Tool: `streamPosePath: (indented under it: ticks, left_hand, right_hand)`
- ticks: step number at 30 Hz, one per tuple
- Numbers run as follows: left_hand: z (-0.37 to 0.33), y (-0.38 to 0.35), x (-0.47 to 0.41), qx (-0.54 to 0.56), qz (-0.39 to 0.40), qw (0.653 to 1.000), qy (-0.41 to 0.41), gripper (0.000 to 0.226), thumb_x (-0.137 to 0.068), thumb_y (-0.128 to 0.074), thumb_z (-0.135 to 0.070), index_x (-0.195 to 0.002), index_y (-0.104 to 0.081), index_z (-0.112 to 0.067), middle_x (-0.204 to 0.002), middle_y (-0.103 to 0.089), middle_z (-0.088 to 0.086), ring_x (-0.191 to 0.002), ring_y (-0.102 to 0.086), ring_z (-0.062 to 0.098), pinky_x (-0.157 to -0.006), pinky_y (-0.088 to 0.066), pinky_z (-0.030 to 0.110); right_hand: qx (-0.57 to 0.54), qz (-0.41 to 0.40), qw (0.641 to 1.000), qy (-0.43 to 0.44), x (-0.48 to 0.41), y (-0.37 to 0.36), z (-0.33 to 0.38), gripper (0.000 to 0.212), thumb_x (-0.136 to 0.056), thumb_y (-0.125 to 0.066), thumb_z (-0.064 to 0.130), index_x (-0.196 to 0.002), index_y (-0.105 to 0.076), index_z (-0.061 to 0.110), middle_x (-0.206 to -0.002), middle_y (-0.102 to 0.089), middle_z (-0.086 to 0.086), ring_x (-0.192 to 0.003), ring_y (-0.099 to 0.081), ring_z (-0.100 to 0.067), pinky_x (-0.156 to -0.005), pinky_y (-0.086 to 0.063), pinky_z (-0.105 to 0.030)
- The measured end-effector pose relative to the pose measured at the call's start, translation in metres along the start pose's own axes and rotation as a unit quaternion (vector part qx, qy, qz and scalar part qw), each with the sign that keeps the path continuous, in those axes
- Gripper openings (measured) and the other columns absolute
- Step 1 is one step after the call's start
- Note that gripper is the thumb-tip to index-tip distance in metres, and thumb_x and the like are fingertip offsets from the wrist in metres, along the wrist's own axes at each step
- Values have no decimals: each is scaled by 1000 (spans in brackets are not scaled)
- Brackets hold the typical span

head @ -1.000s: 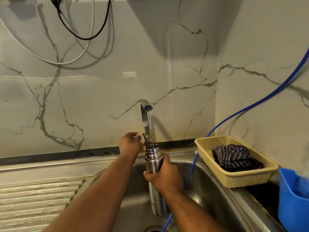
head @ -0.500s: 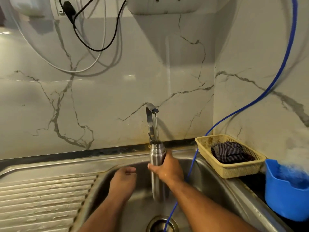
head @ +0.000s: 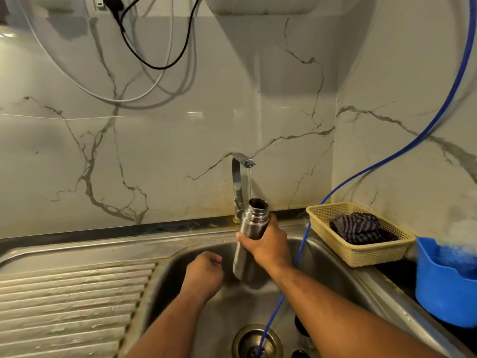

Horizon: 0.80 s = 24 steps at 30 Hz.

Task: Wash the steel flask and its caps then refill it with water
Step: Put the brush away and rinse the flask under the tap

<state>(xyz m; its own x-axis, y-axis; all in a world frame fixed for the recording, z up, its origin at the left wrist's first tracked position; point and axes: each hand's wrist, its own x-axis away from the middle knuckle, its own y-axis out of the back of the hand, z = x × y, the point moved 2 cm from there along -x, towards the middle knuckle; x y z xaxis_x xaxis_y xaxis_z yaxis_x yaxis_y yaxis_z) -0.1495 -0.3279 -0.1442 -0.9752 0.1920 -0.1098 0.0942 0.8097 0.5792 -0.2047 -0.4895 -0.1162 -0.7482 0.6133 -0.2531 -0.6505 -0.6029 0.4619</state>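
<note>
The steel flask point(head: 251, 223) is uncapped and leans slightly right over the sink basin point(head: 322, 257), its open mouth just below the tap point(head: 238, 182). A thin stream of water runs from the spout toward the mouth. My right hand point(head: 268, 245) grips the flask round its upper body. My left hand point(head: 204, 273) hangs inside the basin to the flask's left, fingers loosely curled, holding nothing. A dark round object point(head: 302, 326) lies on the basin floor under my right forearm; I cannot tell if it is a cap.
A blue hose point(head: 299, 251) runs down the right wall into the drain point(head: 255, 342). A yellow basket point(head: 361, 251) with a striped cloth sits on the right rim, a blue tub point(head: 444, 288) beside it. A ribbed drainboard point(head: 72, 306) lies left. Cables hang on the wall.
My left hand left the tap and dropped into the basin. The flask rose slightly and tilted right, its mouth now showing. The water stream looks thinner.
</note>
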Motion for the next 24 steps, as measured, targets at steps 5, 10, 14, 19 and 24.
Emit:
streamPosePath:
  ticks: [5, 10, 14, 19, 24]
  left_hand:
    - [-1, -4, -2, -6, 11, 1000, 8, 22, -98, -59, -11, -117, -66, -20, -113, -66, 1, -98, -60, 13, -96, -51, 32]
    - [-2, -4, -2, -15, 14, 1000, 5, 23, -98, -58, -10, -117, -68, -18, -116, -67, 3, -99, -61, 15, -90, -51, 29]
    - [-2, -4, -3, -16, 12, 1000, 12, 22, -99, -58, -11, -117, -68, -18, -116, -67, 3, -102, -60, 15, -98, -50, 32]
    - [1, -1, -2, 2, 21, 999, 41, 21, -99, -58, -11, -115, -67, -21, -113, -65, 2, -103, -62, 19, -100, -52, 36]
    - [6, -1, -4, 4, 50, 996, 76, 22, -98, -55, -15, -115, -65, -22, -116, -67, 8, -110, -64, 30, -99, -55, 44]
  right_hand:
    - [36, 29, 999, -5, 0, -4, -5, 70, -70, -91, 43, -125, -54, 23, -118, -69, 2, -103, -67, -18, -90, -56, -33]
    - [47, 46, 998, 3, 0, -6, -2, 70, -70, -91, 43, -127, -55, 23, -119, -69, 3, -106, -67, -18, -92, -55, -34]
    - [8, 9, 1000, 11, -1, -8, -1, 70, -73, -90, 41, -128, -52, 21, -118, -69, 1, -103, -68, -19, -83, -54, -28]
    - [10, 14, 1000, 9, -3, -8, 1, 67, -75, -88, 42, -128, -53, 21, -116, -68, 1, -103, -68, -20, -83, -54, -29]
    - [28, 36, 999, -3, -1, -1, 1, 65, -74, -89, 41, -126, -54, 21, -118, -69, 0, -103, -68, -20, -82, -53, -29]
